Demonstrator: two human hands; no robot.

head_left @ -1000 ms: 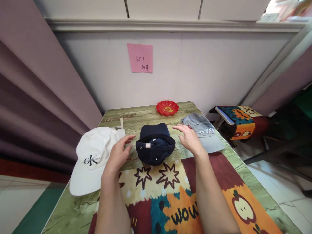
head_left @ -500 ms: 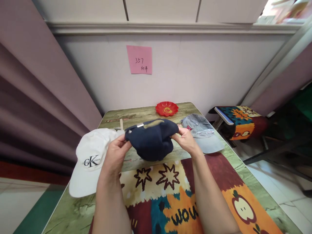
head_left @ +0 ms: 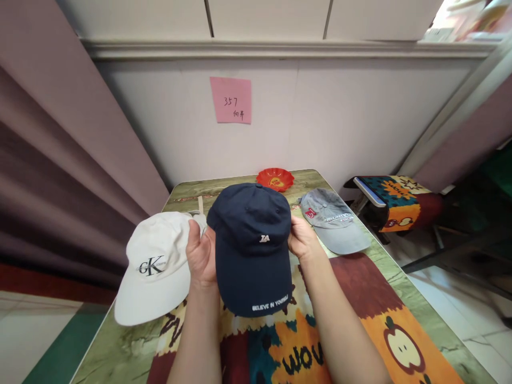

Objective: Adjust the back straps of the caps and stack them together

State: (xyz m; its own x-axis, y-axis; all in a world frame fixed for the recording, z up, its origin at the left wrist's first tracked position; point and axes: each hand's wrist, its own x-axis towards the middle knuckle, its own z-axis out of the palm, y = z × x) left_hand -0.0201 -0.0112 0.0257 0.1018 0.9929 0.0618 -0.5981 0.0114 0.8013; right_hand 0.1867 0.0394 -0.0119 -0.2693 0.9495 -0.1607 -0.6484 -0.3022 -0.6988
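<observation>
Evidently, above the printed table runner (head_left: 298,352), the navy baseball cap (head_left: 253,218) is held brim nearest, presumably steadied from both sides so its weight is shared. Its right edge is gripped by the right hand (head_left: 301,238); whether it is also clasped by the left hand (head_left: 202,258) (thumb raised, fingers hidden behind the crown) cannot be told. Farther off, the scalloped red dish (head_left: 288,178) is partly covered by the crown.

Navy cap (head_left: 253,240) partly hides left hand (head_left: 203,258); mat (head_left: 282,346) cropped below.
</observation>
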